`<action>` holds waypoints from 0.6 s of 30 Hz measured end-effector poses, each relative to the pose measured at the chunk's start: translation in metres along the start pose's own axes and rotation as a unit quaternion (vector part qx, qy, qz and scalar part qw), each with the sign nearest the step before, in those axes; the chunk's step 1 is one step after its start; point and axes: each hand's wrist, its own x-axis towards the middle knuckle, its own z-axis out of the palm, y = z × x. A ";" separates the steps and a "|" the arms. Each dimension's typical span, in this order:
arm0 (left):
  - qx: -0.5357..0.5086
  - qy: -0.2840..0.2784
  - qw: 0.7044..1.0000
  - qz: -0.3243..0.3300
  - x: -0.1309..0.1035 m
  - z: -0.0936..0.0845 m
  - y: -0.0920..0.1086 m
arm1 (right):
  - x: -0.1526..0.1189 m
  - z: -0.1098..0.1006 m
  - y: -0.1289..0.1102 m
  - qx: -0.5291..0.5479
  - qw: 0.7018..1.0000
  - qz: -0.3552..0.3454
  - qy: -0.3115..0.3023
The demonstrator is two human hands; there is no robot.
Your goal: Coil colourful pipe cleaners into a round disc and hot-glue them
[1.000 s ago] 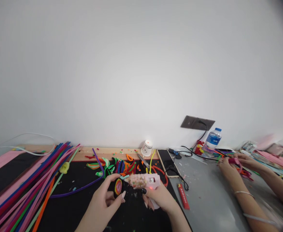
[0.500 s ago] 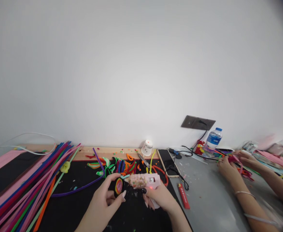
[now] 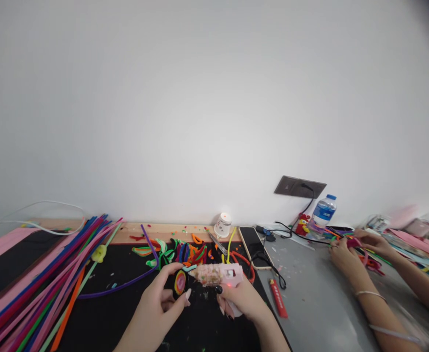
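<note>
My left hand (image 3: 163,305) grips a small round coil (image 3: 180,283) of coloured pipe cleaner, black outside with yellow, red and pink rings inside. My right hand (image 3: 238,298) is wrapped round the handle of a pale pink glue gun (image 3: 212,275), whose small red light is lit. The glue gun's nozzle points left, close by the coil's upper edge; whether they touch I cannot tell. A short light-blue piece (image 3: 189,268) shows at the nozzle end, above the coil. Both hands are over the black mat (image 3: 126,313).
Long pipe cleaners (image 3: 53,288) lie at left, looped coloured pieces (image 3: 188,253) behind my hands. Scissors (image 3: 218,243), a paper cup (image 3: 223,225), a phone (image 3: 255,247), a red utility-knife-like item (image 3: 278,298) and a bottle (image 3: 323,212) are around. Another person's hands (image 3: 346,256) work at right.
My hands, the coil and the glue gun look almost unmoved. At right, the other person's hands have shifted slightly.
</note>
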 end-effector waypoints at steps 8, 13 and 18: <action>0.002 0.000 1.000 -0.011 0.002 -0.001 0.000 | -0.001 0.000 0.000 -0.006 1.000 0.003 -0.017; 0.002 -0.011 1.000 -0.021 0.001 -0.004 0.004 | -0.001 -0.001 0.000 -0.012 1.000 0.004 -0.025; -0.002 -0.045 0.999 -0.028 0.001 -0.008 0.005 | -0.002 -0.002 -0.001 -0.012 0.999 0.007 -0.036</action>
